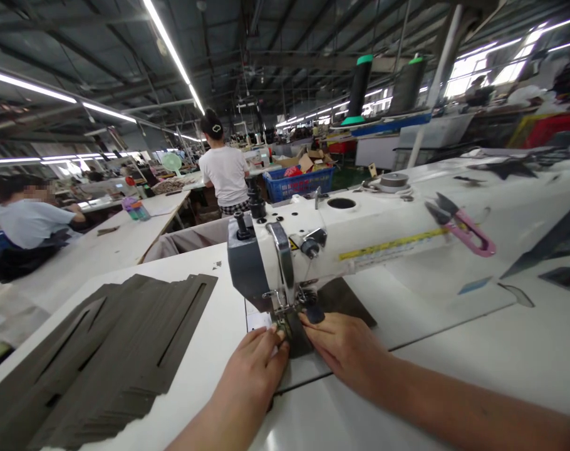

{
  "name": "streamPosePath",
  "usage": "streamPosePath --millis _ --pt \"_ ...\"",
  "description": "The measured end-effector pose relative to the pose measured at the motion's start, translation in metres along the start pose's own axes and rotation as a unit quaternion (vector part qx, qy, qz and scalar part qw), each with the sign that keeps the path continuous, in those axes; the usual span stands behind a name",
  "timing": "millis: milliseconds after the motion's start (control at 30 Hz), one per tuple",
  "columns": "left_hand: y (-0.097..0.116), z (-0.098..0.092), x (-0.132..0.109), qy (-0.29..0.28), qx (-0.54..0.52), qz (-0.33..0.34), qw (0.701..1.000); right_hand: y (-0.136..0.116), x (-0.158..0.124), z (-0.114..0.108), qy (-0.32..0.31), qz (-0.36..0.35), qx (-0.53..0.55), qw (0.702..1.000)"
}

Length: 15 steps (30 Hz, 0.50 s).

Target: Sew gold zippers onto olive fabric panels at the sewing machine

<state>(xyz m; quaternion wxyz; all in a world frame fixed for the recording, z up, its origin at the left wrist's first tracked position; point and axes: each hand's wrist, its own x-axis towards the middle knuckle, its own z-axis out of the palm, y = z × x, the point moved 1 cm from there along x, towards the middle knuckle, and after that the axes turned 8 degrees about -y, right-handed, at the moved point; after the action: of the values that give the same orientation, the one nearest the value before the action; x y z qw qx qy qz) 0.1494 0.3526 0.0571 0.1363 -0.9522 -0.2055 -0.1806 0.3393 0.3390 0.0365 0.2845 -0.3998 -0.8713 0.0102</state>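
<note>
Left hand [252, 376]: fingers pinched on dark fabric [332, 300] at the presser foot [280, 316]. Right hand [344, 351]: open, pressing flat on the same piece. Behind: sewing machine [360, 241], pink snips [468, 232] by its arm. Left of the hands: stack of dark cut pieces [101, 357]. Farther: blue crate [297, 185].

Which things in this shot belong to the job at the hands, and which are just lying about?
Belonging to the job:
left hand
right hand
dark grey fabric piece at the needle
white industrial sewing machine
stack of dark grey cut fabric pieces

Lying about:
pink-handled metal thread snips
blue plastic crate
</note>
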Motion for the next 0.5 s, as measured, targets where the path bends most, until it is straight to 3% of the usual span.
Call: streamPosePath --millis 500 --pt "-0.015 0.013 0.001 -0.006 -0.078 -0.052 0.996 0.012 0.015 0.005 0.047 0.022 -0.048 0.997"
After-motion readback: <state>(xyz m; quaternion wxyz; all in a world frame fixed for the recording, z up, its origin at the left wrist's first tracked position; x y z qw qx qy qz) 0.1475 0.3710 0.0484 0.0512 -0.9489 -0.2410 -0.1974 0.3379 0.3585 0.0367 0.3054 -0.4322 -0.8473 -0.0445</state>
